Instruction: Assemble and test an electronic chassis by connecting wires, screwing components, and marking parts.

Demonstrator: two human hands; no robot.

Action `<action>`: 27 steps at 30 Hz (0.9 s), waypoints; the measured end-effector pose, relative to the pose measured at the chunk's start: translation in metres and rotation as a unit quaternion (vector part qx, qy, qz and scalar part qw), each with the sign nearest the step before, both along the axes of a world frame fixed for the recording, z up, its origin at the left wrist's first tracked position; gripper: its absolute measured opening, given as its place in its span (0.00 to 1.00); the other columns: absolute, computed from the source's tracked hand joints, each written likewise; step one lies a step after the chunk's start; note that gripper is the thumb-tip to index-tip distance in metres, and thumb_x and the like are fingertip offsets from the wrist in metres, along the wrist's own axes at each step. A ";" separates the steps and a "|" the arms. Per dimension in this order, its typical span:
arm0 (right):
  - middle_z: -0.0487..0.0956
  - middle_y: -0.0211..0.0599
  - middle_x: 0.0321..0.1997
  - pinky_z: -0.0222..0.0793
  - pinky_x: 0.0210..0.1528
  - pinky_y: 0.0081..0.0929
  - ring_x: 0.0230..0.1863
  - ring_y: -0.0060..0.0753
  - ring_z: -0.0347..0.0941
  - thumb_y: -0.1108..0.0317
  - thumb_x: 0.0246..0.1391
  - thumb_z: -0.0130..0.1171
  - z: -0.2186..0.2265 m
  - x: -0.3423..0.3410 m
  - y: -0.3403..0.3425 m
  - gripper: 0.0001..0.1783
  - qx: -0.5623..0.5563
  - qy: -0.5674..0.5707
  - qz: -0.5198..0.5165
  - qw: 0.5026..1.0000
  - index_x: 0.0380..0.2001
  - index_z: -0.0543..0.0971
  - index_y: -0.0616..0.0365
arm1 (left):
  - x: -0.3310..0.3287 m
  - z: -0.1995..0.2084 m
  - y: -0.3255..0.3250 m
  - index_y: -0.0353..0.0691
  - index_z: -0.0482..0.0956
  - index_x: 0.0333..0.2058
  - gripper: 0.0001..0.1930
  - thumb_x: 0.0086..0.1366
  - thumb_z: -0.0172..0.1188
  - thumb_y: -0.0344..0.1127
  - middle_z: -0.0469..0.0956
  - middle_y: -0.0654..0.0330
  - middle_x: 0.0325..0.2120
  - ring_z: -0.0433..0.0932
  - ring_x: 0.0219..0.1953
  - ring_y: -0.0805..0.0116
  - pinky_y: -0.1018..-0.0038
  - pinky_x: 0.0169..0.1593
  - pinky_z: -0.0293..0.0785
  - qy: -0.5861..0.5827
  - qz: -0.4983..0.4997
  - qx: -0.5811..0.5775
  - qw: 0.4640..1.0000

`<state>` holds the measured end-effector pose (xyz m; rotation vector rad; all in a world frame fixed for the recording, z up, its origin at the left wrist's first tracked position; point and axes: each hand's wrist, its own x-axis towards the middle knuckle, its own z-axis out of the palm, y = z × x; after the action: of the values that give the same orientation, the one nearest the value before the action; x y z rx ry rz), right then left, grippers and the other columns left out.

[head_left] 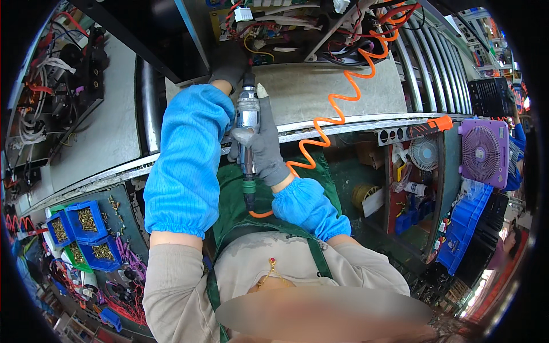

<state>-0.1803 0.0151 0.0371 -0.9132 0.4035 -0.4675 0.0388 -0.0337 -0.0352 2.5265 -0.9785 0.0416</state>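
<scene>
A silver pneumatic screwdriver [248, 111] points away from me, its tip at the front edge of an open dark metal cabinet [143, 43]. My right hand [264, 146], in a grey glove, is wrapped round the tool's body, thumb stretched along its side. An orange coiled air hose [321, 136] belongs with the green fitting [249, 187] at its rear. My left hand [229, 67], in a dark glove, reaches inside the cabinet's lower edge beside the tool's tip; shadow hides its fingers. Wires and circuit boards [269, 28] fill the cabinet behind it.
The cabinet rests on a metal-topped conveyor with rollers [437, 68] at right. Blue bins of screws [94, 223] stand at lower left. Another wired unit [57, 86] is at far left. At right are a purple fan [481, 150] and a shelf holding a spool [364, 197].
</scene>
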 end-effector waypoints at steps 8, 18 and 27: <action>0.72 0.40 0.34 0.75 0.18 0.25 0.19 0.30 0.73 0.76 0.38 0.58 0.021 -0.006 -0.015 0.51 0.073 -0.002 0.038 0.997 0.66 0.46 0.42 | -0.027 0.040 0.004 0.35 0.79 0.28 0.10 0.54 0.56 0.36 0.77 0.44 0.32 0.77 0.35 0.49 0.60 0.39 0.74 -0.065 -0.050 0.021 0.996; 0.71 0.41 0.29 0.74 0.16 0.27 0.16 0.31 0.73 0.74 0.38 0.58 0.027 -0.006 -0.019 0.51 0.084 -0.004 0.050 0.995 0.66 0.45 0.40 | -0.027 0.047 0.003 0.35 0.79 0.28 0.10 0.52 0.58 0.37 0.77 0.45 0.30 0.77 0.34 0.48 0.61 0.37 0.74 -0.021 -0.046 0.054 0.997; 0.72 0.40 0.28 0.73 0.15 0.26 0.16 0.30 0.73 0.71 0.38 0.57 0.029 -0.010 -0.027 0.51 0.074 0.025 0.068 0.995 0.66 0.45 0.42 | -0.026 0.041 0.000 0.37 0.81 0.27 0.11 0.53 0.57 0.40 0.78 0.46 0.28 0.78 0.32 0.49 0.61 0.37 0.73 -0.008 -0.028 0.043 0.999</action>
<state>-0.1905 -0.0122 0.0661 -0.8035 0.4134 -0.2868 0.0126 -0.0333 0.0061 2.5780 -1.0780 0.0023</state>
